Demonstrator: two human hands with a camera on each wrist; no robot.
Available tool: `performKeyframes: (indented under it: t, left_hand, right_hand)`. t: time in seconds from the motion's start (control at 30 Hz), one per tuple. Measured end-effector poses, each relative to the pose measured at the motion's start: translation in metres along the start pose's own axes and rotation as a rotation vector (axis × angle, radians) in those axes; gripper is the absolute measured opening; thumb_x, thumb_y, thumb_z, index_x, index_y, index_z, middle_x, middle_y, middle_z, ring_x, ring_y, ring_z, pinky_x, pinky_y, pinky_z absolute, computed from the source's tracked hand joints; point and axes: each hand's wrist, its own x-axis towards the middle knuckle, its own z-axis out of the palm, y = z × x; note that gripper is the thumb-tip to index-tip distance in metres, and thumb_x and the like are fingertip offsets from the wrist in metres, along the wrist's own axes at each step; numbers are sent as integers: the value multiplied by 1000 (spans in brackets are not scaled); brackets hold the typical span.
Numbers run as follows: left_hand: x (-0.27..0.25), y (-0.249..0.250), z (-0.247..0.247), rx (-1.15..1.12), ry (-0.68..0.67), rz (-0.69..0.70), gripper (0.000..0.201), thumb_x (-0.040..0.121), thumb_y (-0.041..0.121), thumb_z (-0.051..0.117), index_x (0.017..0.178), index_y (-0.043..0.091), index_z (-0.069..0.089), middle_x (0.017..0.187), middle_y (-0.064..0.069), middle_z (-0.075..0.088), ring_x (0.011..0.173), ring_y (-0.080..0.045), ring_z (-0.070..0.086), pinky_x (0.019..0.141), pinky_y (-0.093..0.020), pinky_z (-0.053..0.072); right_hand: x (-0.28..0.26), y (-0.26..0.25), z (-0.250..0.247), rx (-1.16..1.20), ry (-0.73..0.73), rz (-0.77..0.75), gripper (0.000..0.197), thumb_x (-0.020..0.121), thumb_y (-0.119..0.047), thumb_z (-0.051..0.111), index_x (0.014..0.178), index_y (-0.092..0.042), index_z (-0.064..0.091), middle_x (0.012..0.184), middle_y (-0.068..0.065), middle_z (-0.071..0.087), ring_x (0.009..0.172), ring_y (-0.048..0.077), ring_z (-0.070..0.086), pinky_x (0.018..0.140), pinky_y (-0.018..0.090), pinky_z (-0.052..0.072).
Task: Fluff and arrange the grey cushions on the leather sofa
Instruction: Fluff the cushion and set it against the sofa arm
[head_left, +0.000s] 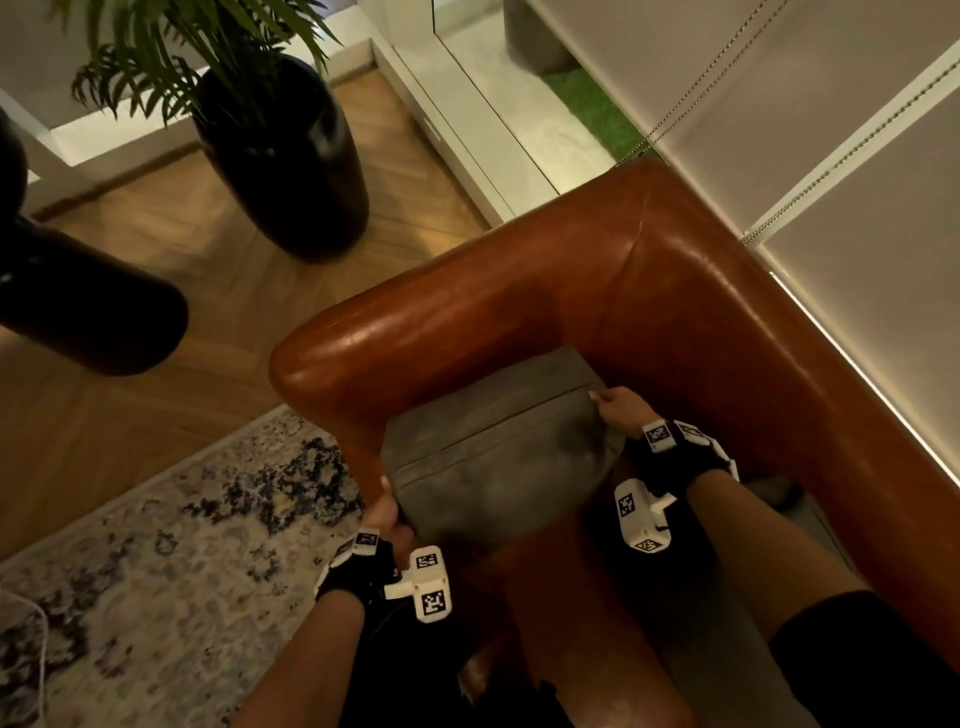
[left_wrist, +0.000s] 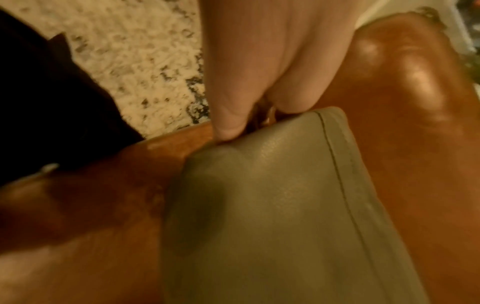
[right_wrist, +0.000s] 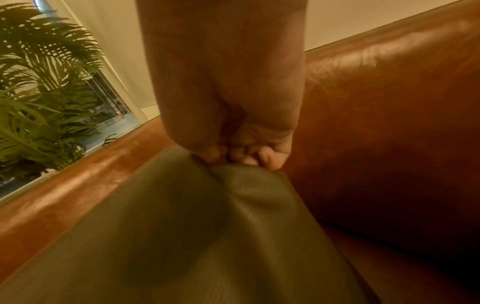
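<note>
A grey cushion stands in the corner of the brown leather sofa, against the armrest. My left hand pinches its near-left corner, thumb and fingers curled round the edge; in the left wrist view the left hand nips the cushion at its seam corner. My right hand grips the far-right corner beside the backrest. The right wrist view has the right hand bunching the cushion fabric into a fold. A second grey cushion shows partly behind my right forearm.
A tall black planter with a palm stands on the wood floor left of the armrest. A patterned rug lies before the sofa. A window with blinds runs behind the backrest. A dark rounded object intrudes at the left edge.
</note>
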Motion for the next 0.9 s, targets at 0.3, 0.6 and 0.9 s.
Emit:
performKeyframes:
  t: [0.3,0.6,0.9]
  left_hand:
    - [7,29,-44,121,-98,84,43,99,29,33,131,2,45,130,-15,54,111,-31,56,86,-46,51]
    - [5,47,-61,549,118,393,51,84,3,63,128,5,37,123,-15,49,113,-33,51,100,-49,44]
    - [10,34,-54,844,80,367,45,87,42,58,114,6,55,115,-15,61,109,-34,58,98,-50,45]
  right_hand:
    - [-27,28,3,789,-200,60,33,98,-29,44,115,-7,61,123,15,62,105,24,62,84,32,51]
    - [-38,14,-23,28,311,-89,25,88,-23,63,88,3,62,87,18,63,80,28,58,68,30,38]
    - [-42,13,-13,223,-83,155,37,76,-12,74,110,-3,63,105,10,63,97,25,60,80,32,49]
